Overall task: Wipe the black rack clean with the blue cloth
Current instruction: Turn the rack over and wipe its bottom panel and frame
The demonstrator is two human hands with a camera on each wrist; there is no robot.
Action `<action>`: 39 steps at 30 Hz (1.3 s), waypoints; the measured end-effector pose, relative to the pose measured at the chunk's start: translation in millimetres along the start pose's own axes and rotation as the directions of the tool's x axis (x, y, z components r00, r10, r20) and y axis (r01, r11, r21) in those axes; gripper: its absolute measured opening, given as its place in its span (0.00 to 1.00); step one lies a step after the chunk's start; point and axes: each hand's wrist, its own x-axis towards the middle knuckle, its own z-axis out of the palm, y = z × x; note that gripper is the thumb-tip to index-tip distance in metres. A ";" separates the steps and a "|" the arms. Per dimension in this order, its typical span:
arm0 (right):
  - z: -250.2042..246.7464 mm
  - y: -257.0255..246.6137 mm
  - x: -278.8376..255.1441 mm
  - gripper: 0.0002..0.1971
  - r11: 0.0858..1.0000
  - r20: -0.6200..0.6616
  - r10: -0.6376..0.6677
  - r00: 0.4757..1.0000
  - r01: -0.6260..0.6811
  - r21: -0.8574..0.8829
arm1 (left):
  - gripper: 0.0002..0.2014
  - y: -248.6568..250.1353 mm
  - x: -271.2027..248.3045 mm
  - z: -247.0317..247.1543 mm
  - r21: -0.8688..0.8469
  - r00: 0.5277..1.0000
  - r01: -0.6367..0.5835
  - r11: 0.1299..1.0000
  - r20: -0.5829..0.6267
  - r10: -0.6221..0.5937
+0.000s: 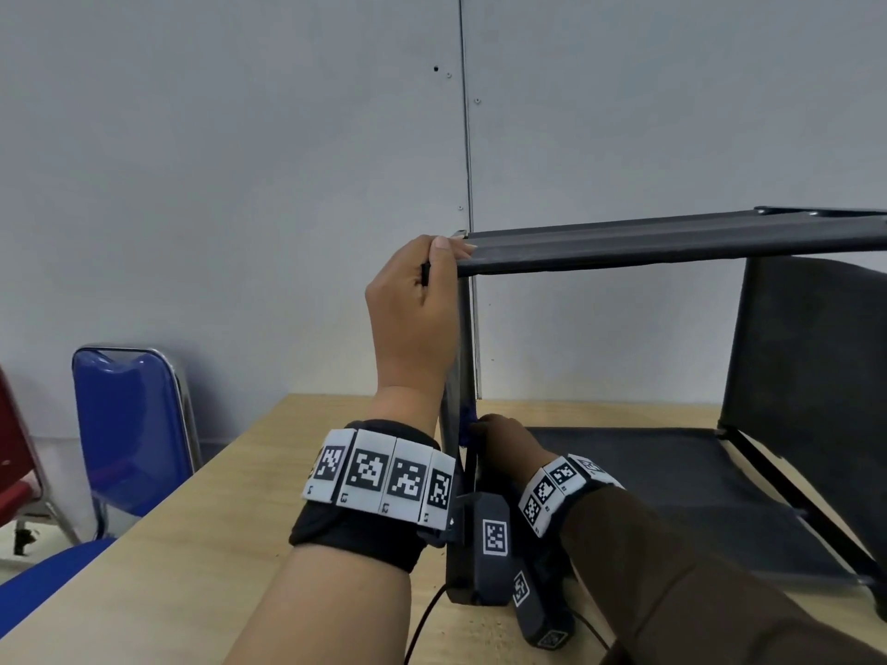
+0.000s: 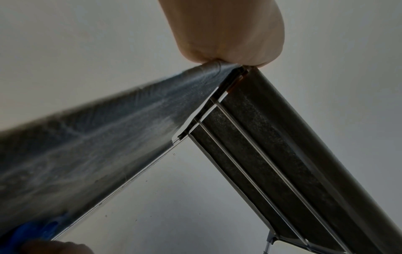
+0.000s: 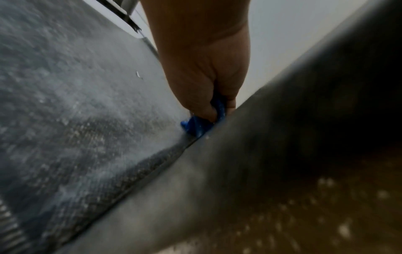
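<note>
Fingers of left hand [image 1: 413,304] gripping black rack [image 1: 672,244] corner, right hand [image 1: 509,439] pinching blue cloth [image 3: 200,123], no legible writing.

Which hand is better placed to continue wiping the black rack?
The right hand: it already holds the blue cloth against the black metal rack. The left hand grips the rack's top corner, steadying it.

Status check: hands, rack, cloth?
Left hand grips black rack top corner. Right hand presses blue cloth low against side panel. Nothing blocking.
</note>
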 end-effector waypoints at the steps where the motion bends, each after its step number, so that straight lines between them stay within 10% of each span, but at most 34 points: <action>1: -3.0 0.2 -3.8 0.20 1.000 0.017 -0.013 1.000 0.013 0.005 | 0.16 0.1 -0.4 0.2 -0.001 1.000 0.004 1.000 0.000 -0.004; 32: -64.8 -32.4 -126.2 0.22 0.977 0.334 -0.114 0.936 0.044 0.209 | 0.17 8.7 -1.5 -0.1 0.034 0.998 0.059 0.998 -0.013 -0.058; 39: -62.7 -23.4 -127.9 0.21 0.929 0.197 -0.056 0.979 -0.021 0.368 | 0.17 11.1 -2.0 -0.6 0.037 0.998 0.068 0.997 -0.010 -0.068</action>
